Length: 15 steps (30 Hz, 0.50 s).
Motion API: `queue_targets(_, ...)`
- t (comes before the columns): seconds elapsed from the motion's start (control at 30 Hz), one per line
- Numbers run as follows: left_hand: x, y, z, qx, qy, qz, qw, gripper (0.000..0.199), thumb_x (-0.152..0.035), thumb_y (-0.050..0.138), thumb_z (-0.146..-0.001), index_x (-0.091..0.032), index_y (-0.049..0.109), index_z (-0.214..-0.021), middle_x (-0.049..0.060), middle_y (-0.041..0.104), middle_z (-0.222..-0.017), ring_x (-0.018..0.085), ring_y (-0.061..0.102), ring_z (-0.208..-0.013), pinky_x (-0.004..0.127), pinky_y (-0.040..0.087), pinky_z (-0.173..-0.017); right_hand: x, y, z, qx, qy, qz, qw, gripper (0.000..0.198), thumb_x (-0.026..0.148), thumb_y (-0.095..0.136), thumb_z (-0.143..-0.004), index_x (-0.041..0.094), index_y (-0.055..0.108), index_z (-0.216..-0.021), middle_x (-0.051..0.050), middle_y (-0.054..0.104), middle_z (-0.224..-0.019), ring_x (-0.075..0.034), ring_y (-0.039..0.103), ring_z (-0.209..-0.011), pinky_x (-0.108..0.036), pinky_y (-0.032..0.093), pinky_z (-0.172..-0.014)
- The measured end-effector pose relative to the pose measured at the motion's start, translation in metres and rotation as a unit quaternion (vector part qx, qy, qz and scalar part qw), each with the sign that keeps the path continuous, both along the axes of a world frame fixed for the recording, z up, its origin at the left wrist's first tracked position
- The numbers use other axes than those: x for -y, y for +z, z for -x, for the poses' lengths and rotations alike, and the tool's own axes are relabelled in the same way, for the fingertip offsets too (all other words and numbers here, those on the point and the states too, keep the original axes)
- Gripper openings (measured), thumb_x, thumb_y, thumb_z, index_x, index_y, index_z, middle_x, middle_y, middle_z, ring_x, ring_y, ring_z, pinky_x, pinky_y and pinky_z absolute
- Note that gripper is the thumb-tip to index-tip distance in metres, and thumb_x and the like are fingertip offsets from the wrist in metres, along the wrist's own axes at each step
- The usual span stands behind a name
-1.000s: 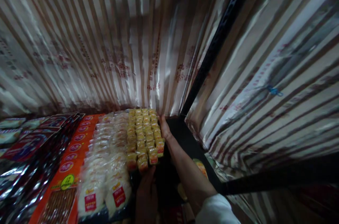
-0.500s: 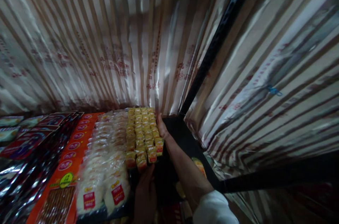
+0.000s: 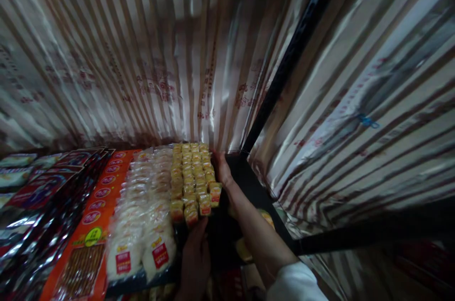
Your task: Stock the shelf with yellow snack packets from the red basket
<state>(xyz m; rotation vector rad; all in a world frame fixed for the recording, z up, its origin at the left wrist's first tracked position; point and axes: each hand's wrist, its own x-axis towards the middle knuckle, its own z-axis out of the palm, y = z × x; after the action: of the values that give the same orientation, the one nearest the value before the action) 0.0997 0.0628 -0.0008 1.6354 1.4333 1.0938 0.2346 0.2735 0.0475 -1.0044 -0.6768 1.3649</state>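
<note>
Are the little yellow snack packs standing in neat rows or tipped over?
Standing in neat rows: the yellow snack packs line up front to back, none toppled.

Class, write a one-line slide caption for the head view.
Left hand and right hand steady rows of small yellow packets beside white bags.

No text legible anywhere. Red printing showing on striped shiny plastic sheeting [image 3: 156,87] behind shelf, too blurred to read. Red labels [image 3: 159,254] showing on white clear-wrapped packets, characters unreadable. Red oval marks and yellow-green round badge [image 3: 93,236] showing on orange flat packets, also unreadable. Small yellow packets [image 3: 192,182] carrying red-orange labels, too small to make out.
</note>
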Motion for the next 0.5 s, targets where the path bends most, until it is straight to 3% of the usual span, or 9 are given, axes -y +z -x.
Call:
queue_targets(0.23,0.0,0.001,-0.001,-0.004,0.021,0.007,1.0,0.045,-0.014,0.038,-0.08,-0.017,0.061,-0.118,0.007,0.062,-0.123,0.019,0.056,-0.116,0.039,0.041,-0.104,0.033,0.006,-0.006,0.027,0.024,0.04,0.999,0.06,0.066,0.033,-0.084,0.022,0.068,-0.101,-0.005,0.062,-0.122,-0.024,0.047,-0.124,-0.042,0.028,-0.109)
queue_targets(0.33,0.0,0.001,-0.001,-0.001,0.024,0.003,1.0,0.045,-0.015,0.038,-0.08,-0.018,0.061,-0.118,0.007,0.062,-0.122,0.019,0.056,-0.116,0.038,0.042,-0.103,0.035,0.014,-0.002,0.029,0.029,0.067,0.997,0.059,0.065,0.031,-0.085,0.023,0.068,-0.103,-0.003,0.063,-0.121,-0.025,0.046,-0.124,-0.043,0.029,-0.108)
queue_targets(0.5,0.0,0.003,-0.001,-0.006,0.022,-0.008,1.0,0.044,-0.016,0.038,-0.08,-0.017,0.061,-0.118,0.007,0.063,-0.121,0.018,0.056,-0.115,0.036,0.044,-0.101,0.033,0.016,0.001,-0.002,0.044,0.051,0.998,0.058,0.066,0.033,-0.084,0.022,0.069,-0.098,-0.003,0.068,-0.11,-0.025,0.052,-0.117,-0.04,0.034,-0.104)
